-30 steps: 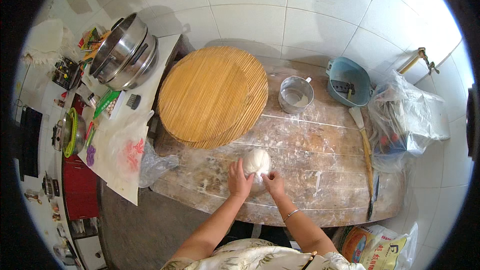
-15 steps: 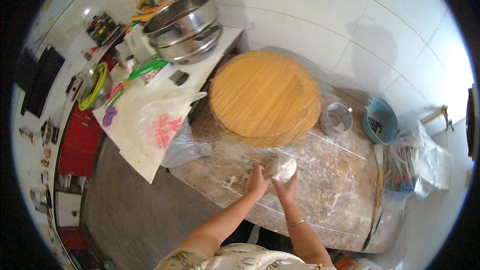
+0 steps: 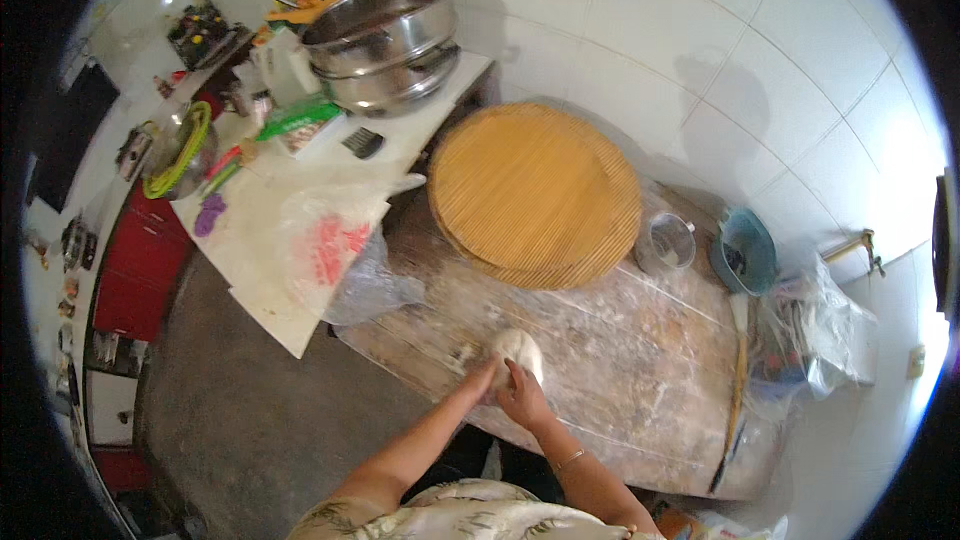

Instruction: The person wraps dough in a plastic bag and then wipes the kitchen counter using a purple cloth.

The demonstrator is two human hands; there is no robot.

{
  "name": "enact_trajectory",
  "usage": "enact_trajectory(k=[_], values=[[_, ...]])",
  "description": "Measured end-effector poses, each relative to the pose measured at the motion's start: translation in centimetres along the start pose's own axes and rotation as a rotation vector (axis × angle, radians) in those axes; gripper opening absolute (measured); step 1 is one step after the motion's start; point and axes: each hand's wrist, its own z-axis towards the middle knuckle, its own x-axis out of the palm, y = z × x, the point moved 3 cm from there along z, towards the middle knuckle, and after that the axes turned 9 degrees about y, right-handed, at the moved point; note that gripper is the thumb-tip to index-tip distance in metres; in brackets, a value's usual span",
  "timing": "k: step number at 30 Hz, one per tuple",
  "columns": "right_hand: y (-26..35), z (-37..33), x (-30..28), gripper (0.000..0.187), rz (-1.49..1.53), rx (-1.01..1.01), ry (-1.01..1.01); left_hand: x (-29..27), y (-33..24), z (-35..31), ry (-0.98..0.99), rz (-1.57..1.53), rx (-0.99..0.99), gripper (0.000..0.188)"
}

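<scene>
Floured wooden table (image 3: pixel 640 360) bears an empty steel cup (image 3: pixel 665 242); both hands' fingers (image 3: pixel 515 380) clasp dough (image 3: pixel 517 348)

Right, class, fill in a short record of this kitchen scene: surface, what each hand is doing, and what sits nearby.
Surface: floured wooden table
Left hand: pressed on the white round dough ball
Right hand: on the dough's near side
Behind the dough: round woven bamboo tray
Right of the tray: small metal cup, blue plastic bowl
Side counter: stacked steel steamer pots
</scene>
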Motion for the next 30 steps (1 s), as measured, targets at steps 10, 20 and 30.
enact_trajectory(k=[10, 20, 30], values=[[-11.4, 1.0, -0.4, 0.044, 0.581, 0.317, -0.233, 1.9, -2.6, -2.9, -0.197, 0.027, 0.194, 0.037], [-9.0, -1.8, 6.1, 0.059, 0.715, 0.411, -0.222, -1.5, -2.6, -3.5, -0.048, -0.019, 0.078, 0.035], [-6.2, -4.5, 1.5, 0.044, 0.403, 0.333, -0.293, -4.4, -0.4, -1.9, -0.197, 0.162, 0.223, 0.039]])
